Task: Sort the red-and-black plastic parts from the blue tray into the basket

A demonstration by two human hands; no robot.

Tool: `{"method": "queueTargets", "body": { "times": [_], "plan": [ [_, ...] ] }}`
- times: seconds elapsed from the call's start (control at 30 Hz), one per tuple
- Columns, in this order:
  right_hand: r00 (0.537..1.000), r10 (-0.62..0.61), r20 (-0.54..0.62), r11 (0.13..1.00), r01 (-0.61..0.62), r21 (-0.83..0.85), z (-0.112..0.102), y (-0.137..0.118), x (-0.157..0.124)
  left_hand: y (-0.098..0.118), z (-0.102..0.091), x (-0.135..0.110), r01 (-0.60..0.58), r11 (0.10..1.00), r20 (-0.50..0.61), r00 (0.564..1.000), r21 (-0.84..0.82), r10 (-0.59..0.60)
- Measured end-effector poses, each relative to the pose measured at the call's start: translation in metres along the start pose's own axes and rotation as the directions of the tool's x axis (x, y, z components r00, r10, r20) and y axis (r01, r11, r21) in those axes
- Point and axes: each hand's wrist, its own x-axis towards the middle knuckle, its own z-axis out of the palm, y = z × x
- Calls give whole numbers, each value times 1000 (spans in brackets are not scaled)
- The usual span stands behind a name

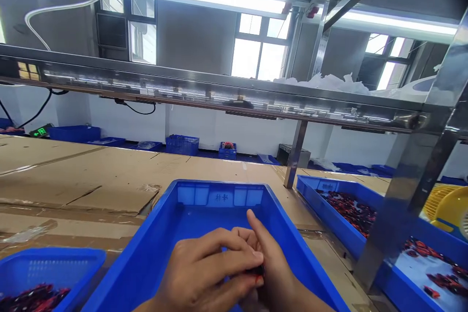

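Note:
My left hand [209, 269] and my right hand [275, 261] meet over a blue tray [305, 253]. Between the fingertips of my left hand and the palm of my right is a small red-and-black part [259, 273], mostly hidden. The left fingers are bent and pressed to it. My right thumb points up, while the other right fingers curl around behind, partly covered. The visible floor of the tray under my hands is plain blue.
A blue basket [69, 256] at the lower left holds many red-and-black pieces. On the right, blue trays [310, 195] with similar pieces stand beside a metal post [395, 195] and a yellow basket [442, 204]. Cardboard [109, 175] covers the bench; a metal shelf [204, 85] crosses above.

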Motion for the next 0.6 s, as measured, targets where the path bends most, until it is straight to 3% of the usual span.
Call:
{"method": "queueTargets", "body": {
  "times": [0.1, 0.23, 0.37, 0.47, 0.53, 0.6],
  "plan": [
    [991, 133, -24, 991, -133, -1, -5, 5, 4, 0, -1, -1, 14, 999, -34, 999, -32, -15],
    [980, 200, -19, 980, -200, -12, -11, 15, 10, -1, 6, -5, 66, 996, -31, 997, -64, -68],
    [957, 285, -49, 945, -290, -151, -9, 18, 10, -2, -3, 3, 295, 949, 6, 955, -108, -296],
    [941, 333, 65, 931, -318, -179, -2, 9, 4, -2, -42, 16, 510, 855, 62, 854, 92, -516],
    [937, 298, 183, 953, -279, -120, 2, 3, -2, -5, -82, 16, 541, 765, 97, 791, 350, -604],
    [933, 253, 256, 967, -247, -55, 6, -2, -8, -10, -128, 1, 524, 577, 116, 669, 627, -734]
  ]
}}
